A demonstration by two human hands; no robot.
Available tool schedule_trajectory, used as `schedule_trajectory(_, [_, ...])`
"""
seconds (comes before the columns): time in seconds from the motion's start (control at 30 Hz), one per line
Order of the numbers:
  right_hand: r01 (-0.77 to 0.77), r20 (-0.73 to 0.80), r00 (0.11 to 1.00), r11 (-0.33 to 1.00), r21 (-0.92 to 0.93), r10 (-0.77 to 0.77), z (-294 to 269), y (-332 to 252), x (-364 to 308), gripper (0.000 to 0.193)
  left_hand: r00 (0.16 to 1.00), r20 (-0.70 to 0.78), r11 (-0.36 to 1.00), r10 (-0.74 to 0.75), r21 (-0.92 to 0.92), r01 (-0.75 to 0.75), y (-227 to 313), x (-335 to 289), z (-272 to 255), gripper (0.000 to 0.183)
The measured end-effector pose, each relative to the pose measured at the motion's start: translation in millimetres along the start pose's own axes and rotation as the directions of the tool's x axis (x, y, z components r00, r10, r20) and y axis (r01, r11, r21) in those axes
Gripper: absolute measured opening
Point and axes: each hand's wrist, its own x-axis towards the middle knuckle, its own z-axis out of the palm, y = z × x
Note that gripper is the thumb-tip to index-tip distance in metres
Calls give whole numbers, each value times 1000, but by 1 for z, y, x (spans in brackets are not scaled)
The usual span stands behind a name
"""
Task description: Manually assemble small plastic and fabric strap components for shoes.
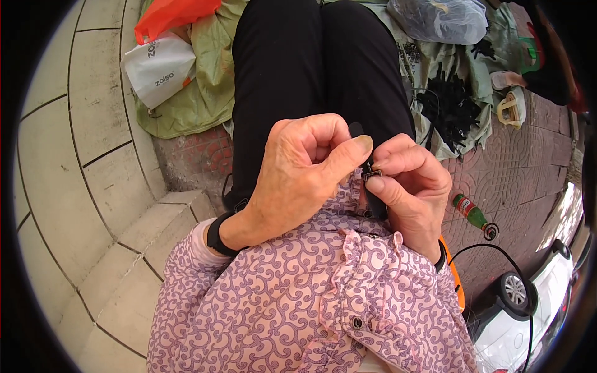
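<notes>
Above my lap, my two hands come close together around a small black piece with a metal-looking rim [371,173], perhaps a buckle. Thumb and forefinger of my right hand [415,186] pinch it. My left hand [305,174] is closed, its fingers curled and its thumb tip nearly touching the piece. What the left fingers grip is hidden. A dark strip [375,206] hangs below the piece, against the patterned shirt. A black band [214,235] circles my left wrist.
A white bag [158,71] and a red bag [177,15] lie at the far left on green sheeting [214,74]. At right are a pile of black strips [449,109], a green bottle [471,211], a person's foot [507,80] and a white car [522,317]. Pale tiled steps [93,186] border the left.
</notes>
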Motion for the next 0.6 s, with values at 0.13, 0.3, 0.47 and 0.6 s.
schedule_trajectory(0.13, [15,10,1000,1000,-26,-15,0,-2,0,20,998,14,998,-54,-43,54,3,0,0,28])
schedule_trajectory(0.3, [-57,-13,998,993,104,59,3,-2,-2,19,999,-33,997,29,73,-27,-1,-1,0,28])
schedule_trajectory(0.47, [1,-23,1000,1000,18,-1,5,0,-3,17,995,-66,996,72,51,-69,-2,-2,3,29])
schedule_trajectory(0.6, [13,-23,1000,1000,11,-12,8,0,-5,17,987,-142,997,76,26,-73,0,-2,7,30])
